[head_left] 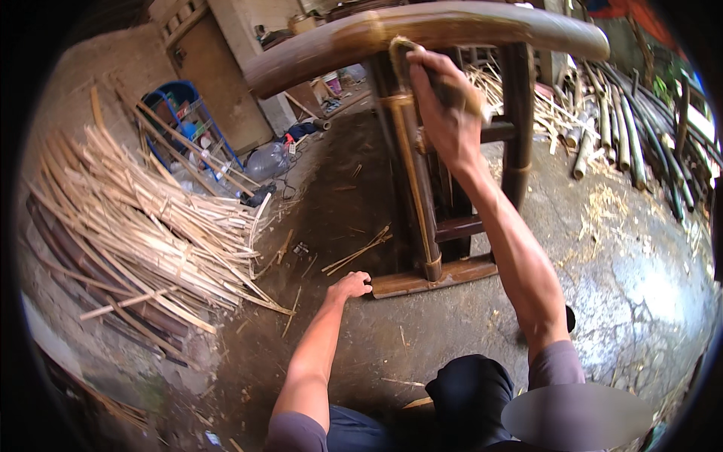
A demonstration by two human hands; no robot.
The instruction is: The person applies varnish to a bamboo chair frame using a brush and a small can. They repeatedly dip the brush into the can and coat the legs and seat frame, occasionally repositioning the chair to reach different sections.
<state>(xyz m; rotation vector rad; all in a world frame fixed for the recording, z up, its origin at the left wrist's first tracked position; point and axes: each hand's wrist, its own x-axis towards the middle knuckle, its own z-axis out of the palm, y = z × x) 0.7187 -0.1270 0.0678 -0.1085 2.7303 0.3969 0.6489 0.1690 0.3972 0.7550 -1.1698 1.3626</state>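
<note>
In front of me stands a dark brown, glossy bamboo furniture frame point(419, 188), with a thick curved rail across its top. My right hand point(449, 113) is closed around what looks like a paintbrush point(401, 50). Its yellowish tip meets the upright just under the top rail, and the fingers cover most of the handle. Low down, my left hand point(351, 286) curls its fingers over the left end of the frame's flat bottom bar point(467, 273).
A big heap of pale split bamboo strips point(158, 218) lies at the left. Behind it leans a blue-framed rack point(181, 124), near a clear plastic bag point(267, 160). Bamboo poles point(621, 124) are piled at the far right. Shavings point(602, 215) litter the concrete floor.
</note>
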